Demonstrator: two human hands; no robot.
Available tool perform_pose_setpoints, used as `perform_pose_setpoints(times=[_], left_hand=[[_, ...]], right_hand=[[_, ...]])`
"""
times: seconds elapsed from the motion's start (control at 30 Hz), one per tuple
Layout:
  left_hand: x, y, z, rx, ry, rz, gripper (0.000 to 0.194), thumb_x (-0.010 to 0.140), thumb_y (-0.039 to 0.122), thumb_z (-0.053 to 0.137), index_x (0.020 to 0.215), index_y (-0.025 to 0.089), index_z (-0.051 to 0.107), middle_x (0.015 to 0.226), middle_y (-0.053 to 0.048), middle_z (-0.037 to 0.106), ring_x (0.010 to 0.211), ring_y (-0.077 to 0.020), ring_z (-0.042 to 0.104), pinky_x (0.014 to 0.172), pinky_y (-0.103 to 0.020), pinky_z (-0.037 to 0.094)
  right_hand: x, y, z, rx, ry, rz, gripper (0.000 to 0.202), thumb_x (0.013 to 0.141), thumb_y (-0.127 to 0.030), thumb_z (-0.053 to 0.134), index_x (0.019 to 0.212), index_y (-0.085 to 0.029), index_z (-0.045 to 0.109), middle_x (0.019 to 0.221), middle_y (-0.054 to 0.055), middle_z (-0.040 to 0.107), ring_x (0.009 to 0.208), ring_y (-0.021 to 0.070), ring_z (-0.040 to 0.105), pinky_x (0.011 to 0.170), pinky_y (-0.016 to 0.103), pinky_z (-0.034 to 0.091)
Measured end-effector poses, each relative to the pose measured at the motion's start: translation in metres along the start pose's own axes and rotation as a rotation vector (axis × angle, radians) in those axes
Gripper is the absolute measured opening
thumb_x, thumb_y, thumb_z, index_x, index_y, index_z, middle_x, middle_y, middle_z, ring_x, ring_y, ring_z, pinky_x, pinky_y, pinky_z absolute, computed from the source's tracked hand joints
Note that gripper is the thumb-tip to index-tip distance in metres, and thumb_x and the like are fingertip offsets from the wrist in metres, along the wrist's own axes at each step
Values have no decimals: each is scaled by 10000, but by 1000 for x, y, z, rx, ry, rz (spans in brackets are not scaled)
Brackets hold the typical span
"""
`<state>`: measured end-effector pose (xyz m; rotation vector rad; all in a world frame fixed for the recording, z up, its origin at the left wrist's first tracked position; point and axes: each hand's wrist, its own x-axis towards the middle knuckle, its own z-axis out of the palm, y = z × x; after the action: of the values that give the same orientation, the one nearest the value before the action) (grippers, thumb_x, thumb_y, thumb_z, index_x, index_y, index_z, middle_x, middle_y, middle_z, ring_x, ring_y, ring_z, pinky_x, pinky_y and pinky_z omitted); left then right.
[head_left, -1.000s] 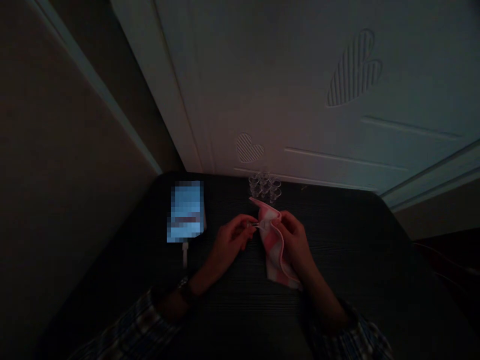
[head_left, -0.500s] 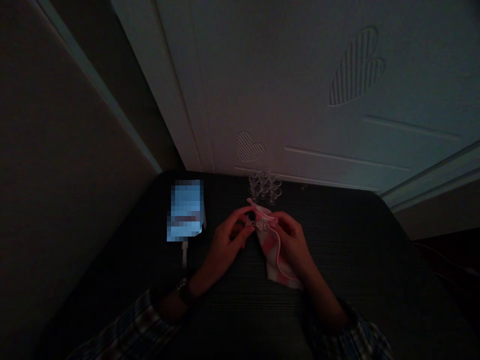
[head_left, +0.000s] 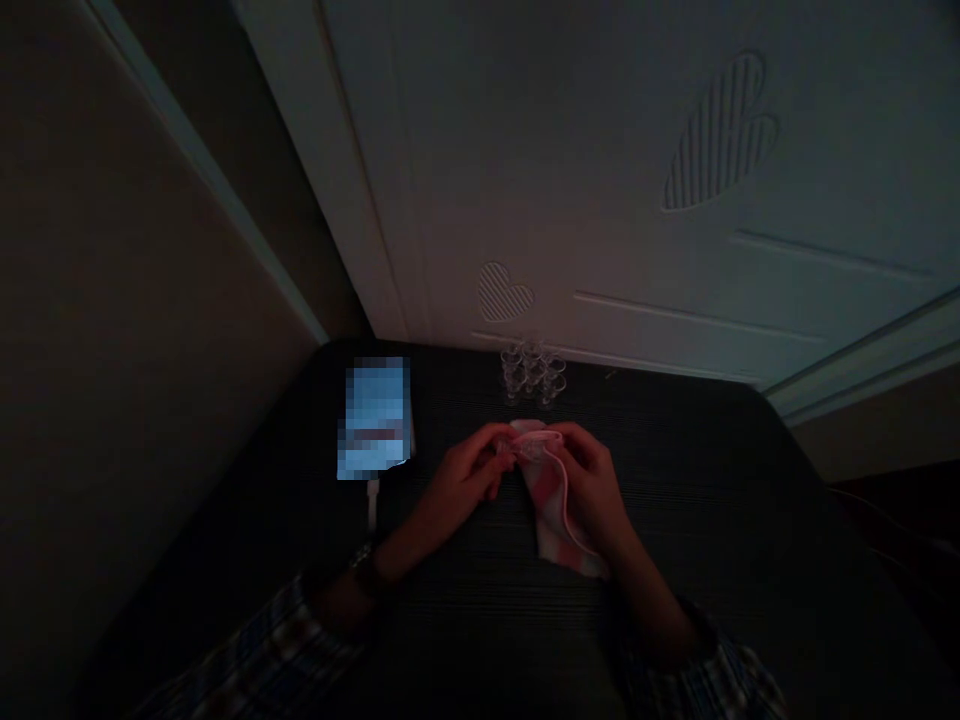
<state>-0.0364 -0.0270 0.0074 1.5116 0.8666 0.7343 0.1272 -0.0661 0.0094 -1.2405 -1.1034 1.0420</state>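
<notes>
Over the dark table, my left hand (head_left: 463,470) pinches a small clear stemmed glass (head_left: 529,449) by its foot end, fingers closed. The glass lies sideways, pointing to the right. My right hand (head_left: 598,482) is closed on a pink and white cloth (head_left: 553,508), which wraps the bowl end of the glass in part. The cloth has a pink edge and hangs down onto the table between my wrists. Dim light and the cloth folds hide my right fingertips. Just beyond my hands stands a cluster of several similar clear glasses (head_left: 533,374).
At the left lies a lit phone (head_left: 375,415), its screen blurred, with a white cable (head_left: 373,505) at its near end. A white panel with heart reliefs (head_left: 600,210) rises behind the dark table (head_left: 690,500). A brown wall (head_left: 135,330) borders the left side.
My left fingers have moved in closer to the cloth and cover more of the glass's foot. The cloth's upper corner has folded down. The view has shifted slightly.
</notes>
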Motion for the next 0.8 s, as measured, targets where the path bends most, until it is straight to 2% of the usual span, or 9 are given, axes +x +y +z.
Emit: perform_pose_setpoints(times=[0.1,0.27,0.4,0.47,0.57,0.67,0.8], left_hand=[[-1,1,1,41,16,28,242,830,323,475,1039,208,513,786,7,548,542,-71,470,456,-178,361],[-6,6,1,231,131,169,199,798,291,531,980,228,579,1083,-46,458,868,-149,511,675,-240,464],[-5,5,-1,295,158,221,223,767,285,574,984,237,591,1206,-47,380,891,-153,505,705,-266,470],[-4,4,-1,299,111,219,217,762,290,580,970,229,591,1175,-49,438,874,-156,511,700,-270,464],[-2,-1,0,261,40,155,212,763,297,576,958,214,577,956,-29,566,771,-143,530,653,-255,448],[-2,-5,3,185,20,75,239,757,324,580,959,197,565,798,-3,586,629,-111,518,576,-230,423],[-2,-4,5,99,55,7,265,755,365,575,951,188,567,750,2,590,558,-92,503,510,-208,398]], right_hand=[[0,-1,0,14,12,9,139,789,-311,556,849,-200,616,780,-1,617,730,144,554,645,230,404],[1,-2,-2,19,29,17,130,776,-315,570,821,-200,612,758,-4,606,708,140,548,628,228,403],[1,-4,0,94,62,46,113,762,-305,586,824,-209,577,753,-14,594,691,128,547,624,223,408],[0,-5,2,130,84,51,126,747,-296,598,824,-218,537,723,-25,577,665,124,543,611,222,410],[-1,-7,4,166,117,60,167,745,-311,592,817,-234,462,680,-42,546,616,121,530,568,218,401],[-2,-7,4,151,140,39,171,761,-328,577,776,-228,439,656,-50,517,580,108,495,541,207,374],[0,-8,1,21,114,-30,144,803,-322,530,729,-199,517,688,-28,522,644,110,489,589,210,373]])
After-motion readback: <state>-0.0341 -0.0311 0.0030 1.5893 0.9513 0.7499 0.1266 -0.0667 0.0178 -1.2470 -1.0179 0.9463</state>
